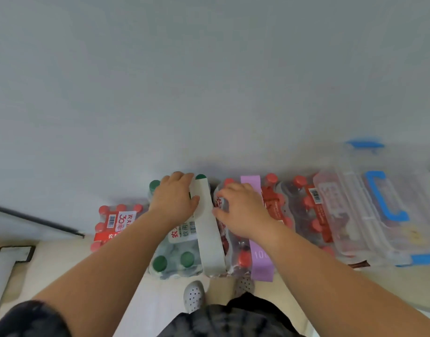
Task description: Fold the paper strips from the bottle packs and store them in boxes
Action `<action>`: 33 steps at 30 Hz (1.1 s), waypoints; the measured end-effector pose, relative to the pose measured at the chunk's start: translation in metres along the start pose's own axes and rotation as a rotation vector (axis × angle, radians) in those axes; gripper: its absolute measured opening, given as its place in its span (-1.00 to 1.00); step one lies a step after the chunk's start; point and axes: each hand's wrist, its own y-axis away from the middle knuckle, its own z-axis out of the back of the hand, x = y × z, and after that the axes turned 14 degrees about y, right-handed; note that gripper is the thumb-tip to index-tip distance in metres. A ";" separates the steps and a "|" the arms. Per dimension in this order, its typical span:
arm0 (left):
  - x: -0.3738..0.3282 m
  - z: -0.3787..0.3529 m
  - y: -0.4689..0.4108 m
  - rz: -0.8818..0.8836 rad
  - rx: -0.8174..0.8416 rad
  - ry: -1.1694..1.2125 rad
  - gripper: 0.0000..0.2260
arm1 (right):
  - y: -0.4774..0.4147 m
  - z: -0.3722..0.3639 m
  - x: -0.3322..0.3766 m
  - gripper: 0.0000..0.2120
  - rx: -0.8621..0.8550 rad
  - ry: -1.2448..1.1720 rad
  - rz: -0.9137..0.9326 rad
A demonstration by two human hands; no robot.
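Note:
A row of shrink-wrapped bottle packs stands against the wall. A white paper strip (208, 229) runs over the green-capped pack (175, 259). My left hand (175, 198) lies flat on that pack, fingers reaching over its far top edge and thumb touching the strip's left side. My right hand (240, 210) hovers with curled fingers at the strip's right edge, over a red-capped pack (236, 254); whether it pinches the strip I cannot tell. A purple strip (260, 261) crosses this red-capped pack, partly hidden by my right wrist.
More red-capped packs sit at the left (114, 222) and right (306, 210). Clear plastic boxes with blue handles and latches (384, 215) stand at the far right. A grey wall rises behind. My feet in white perforated shoes (194, 295) are on the pale floor.

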 end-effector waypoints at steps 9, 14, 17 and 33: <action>0.011 -0.003 -0.016 -0.015 -0.088 0.171 -0.79 | -0.029 -0.018 0.011 -0.54 0.109 -0.050 0.079; 0.008 0.003 0.005 -0.009 -0.202 0.380 -0.91 | -0.016 -0.007 0.012 -0.62 -0.002 -0.215 -0.032; -0.001 0.014 0.027 0.021 -0.175 0.640 -0.94 | 0.003 0.010 0.016 -0.75 -0.087 -0.527 -0.134; -0.059 0.047 0.165 -0.128 -0.035 1.112 -0.87 | 0.137 0.040 0.024 -0.88 -0.184 -1.120 0.062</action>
